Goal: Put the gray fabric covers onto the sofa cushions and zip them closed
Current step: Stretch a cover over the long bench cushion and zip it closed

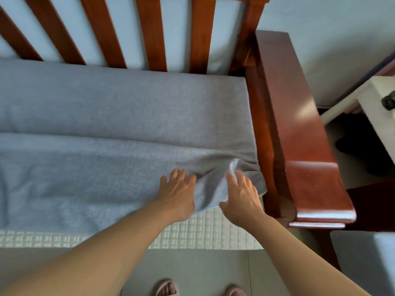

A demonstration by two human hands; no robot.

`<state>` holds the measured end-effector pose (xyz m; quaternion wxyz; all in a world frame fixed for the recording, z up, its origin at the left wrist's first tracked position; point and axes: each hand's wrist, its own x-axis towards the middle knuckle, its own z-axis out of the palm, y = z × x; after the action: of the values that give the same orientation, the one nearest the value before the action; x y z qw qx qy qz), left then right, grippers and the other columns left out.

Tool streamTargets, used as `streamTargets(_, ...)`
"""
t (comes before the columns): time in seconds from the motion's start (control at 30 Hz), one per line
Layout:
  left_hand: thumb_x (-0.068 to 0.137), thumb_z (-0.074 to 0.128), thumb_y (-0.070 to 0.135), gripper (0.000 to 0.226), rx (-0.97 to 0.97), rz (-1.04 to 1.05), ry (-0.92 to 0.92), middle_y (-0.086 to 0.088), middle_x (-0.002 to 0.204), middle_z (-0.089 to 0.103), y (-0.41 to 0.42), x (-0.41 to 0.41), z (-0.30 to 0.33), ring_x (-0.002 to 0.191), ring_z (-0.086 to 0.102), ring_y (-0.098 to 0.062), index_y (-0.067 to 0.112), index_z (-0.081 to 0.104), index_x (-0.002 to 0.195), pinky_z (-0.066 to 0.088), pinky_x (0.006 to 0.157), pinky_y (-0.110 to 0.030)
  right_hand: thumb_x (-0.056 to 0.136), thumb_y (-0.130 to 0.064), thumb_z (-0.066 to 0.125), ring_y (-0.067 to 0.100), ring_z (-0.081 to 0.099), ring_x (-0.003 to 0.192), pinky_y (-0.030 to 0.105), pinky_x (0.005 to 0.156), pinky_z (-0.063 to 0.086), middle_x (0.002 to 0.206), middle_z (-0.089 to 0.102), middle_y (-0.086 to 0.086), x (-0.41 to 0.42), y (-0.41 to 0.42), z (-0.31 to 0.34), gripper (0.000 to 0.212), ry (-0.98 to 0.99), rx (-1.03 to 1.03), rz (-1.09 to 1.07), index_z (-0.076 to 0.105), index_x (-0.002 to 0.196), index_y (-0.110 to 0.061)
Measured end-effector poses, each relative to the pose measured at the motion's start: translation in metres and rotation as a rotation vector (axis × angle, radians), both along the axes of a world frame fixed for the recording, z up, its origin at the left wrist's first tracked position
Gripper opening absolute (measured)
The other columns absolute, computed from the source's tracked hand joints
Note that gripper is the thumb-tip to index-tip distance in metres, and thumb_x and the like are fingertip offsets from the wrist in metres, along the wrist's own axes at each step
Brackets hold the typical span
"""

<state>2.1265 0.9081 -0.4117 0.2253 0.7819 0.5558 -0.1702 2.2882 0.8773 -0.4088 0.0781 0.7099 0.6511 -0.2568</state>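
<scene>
Currently the soft gray woven fabric cover (pixel 106 178) lies along the near cushion, bunched at its right end beside the red-brown wooden armrest (pixel 299 124). Left hand (pixel 177 195) and right hand (pixel 241 199) rest spread on it, holding nothing. Limp and light; likely best gripped at the bunched corner. White textured cushion (pixel 203 231) remains partly exposed.

A gray fabric cover (pixel 89 180) lies rumpled over a white textured cushion (pixel 203 231), its front edge still exposed.
</scene>
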Motion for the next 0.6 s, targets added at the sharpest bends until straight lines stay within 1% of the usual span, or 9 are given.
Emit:
streamTargets(0.07,0.089,0.057,0.028,0.066,-0.031,-0.017,0.017,-0.007,0.151,0.016,-0.006,-0.004,-0.018,0.141,0.01,-0.028,0.018,0.022,0.143,0.019,0.109,-0.047,0.09,-0.029,0.059,0.029,0.007,0.143,0.037,0.115,0.014,0.156,0.004,0.012,-0.006,-0.004,-0.016,0.08,-0.023,-0.059,0.043,0.007,0.149,-0.018)
streamTargets(0.17,0.086,0.061,0.026,0.082,-0.107,-0.022,0.071,-0.007,0.156,0.004,-0.015,-0.007,-0.047,0.144,0.0,-0.031,0.021,0.008,0.148,0.011,0.113,-0.053,0.087,-0.023,0.06,0.029,0.003,0.144,0.037,0.115,0.014,0.156,0.001,0.011,-0.01,-0.004,-0.043,0.083,-0.052,-0.11,0.083,0.006,0.149,-0.021)
streamTargets(0.27,0.083,0.065,0.024,0.093,-0.136,0.047,0.088,-0.009,0.157,-0.003,-0.024,-0.007,-0.078,0.144,-0.002,-0.033,0.026,-0.001,0.148,0.007,0.114,-0.055,0.085,-0.012,0.058,0.029,-0.003,0.145,0.038,0.116,0.011,0.157,-0.009,0.011,-0.011,-0.001,-0.07,0.09,-0.067,-0.173,0.127,-0.002,0.15,-0.026)
streamTargets(0.37,0.082,0.065,0.021,0.097,-0.093,0.105,0.091,-0.01,0.156,-0.008,-0.029,-0.002,-0.104,0.143,0.002,-0.033,0.025,-0.005,0.149,0.013,0.113,-0.053,0.082,-0.008,0.057,0.029,-0.004,0.145,0.041,0.118,0.004,0.156,-0.009,0.013,-0.008,0.003,-0.093,0.093,-0.115,-0.172,0.181,-0.004,0.15,-0.027)
streamTargets(0.43,0.08,0.066,0.018,0.094,0.023,0.126,0.082,-0.01,0.155,-0.004,-0.03,0.005,-0.116,0.138,0.012,-0.032,0.025,0.001,0.148,0.023,0.11,-0.049,0.081,-0.011,0.059,0.029,0.008,0.142,0.044,0.117,0.008,0.151,0.005,0.015,-0.005,0.005,-0.106,0.092,-0.177,-0.068,0.228,0.0,0.15,-0.025)
streamTargets(0.5,0.079,0.067,0.015,0.084,0.129,0.171,0.051,-0.01,0.151,0.011,-0.029,0.013,-0.123,0.13,0.025,-0.031,0.025,0.017,0.145,0.03,0.105,-0.046,0.075,-0.012,0.066,0.029,0.029,0.129,0.046,0.111,0.022,0.138,0.027,0.013,-0.002,0.005,-0.118,0.089,-0.221,0.076,0.279,0.014,0.147,-0.022)
streamTargets(0.53,0.076,0.069,0.011,0.076,0.179,0.194,0.023,-0.01,0.145,0.025,-0.028,0.017,-0.124,0.122,0.035,-0.03,0.024,0.03,0.14,0.037,0.099,-0.044,0.067,-0.012,0.073,0.03,0.041,0.118,0.046,0.104,0.032,0.126,0.039,0.014,0.0,0.005,-0.122,0.088,-0.239,0.136,0.304,0.028,0.143,-0.019)
streamTargets(0.57,0.07,0.072,0.005,0.066,0.24,0.215,-0.003,-0.01,0.131,0.041,-0.027,0.021,-0.128,0.109,0.046,-0.029,0.021,0.046,0.129,0.044,0.087,-0.041,0.055,-0.009,0.08,0.03,0.05,0.101,0.046,0.093,0.04,0.11,0.048,0.014,0.004,0.007,-0.129,0.085,-0.239,0.213,0.33,0.044,0.132,-0.015)
streamTargets(0.6,0.064,0.075,-0.001,0.055,0.311,0.234,-0.036,-0.008,0.111,0.052,-0.025,0.023,-0.13,0.091,0.053,-0.027,0.017,0.058,0.112,0.047,0.072,-0.038,0.045,-0.004,0.082,0.03,0.054,0.085,0.045,0.081,0.046,0.094,0.053,0.015,0.008,0.01,-0.134,0.077,-0.228,0.305,0.355,0.056,0.118,-0.01)
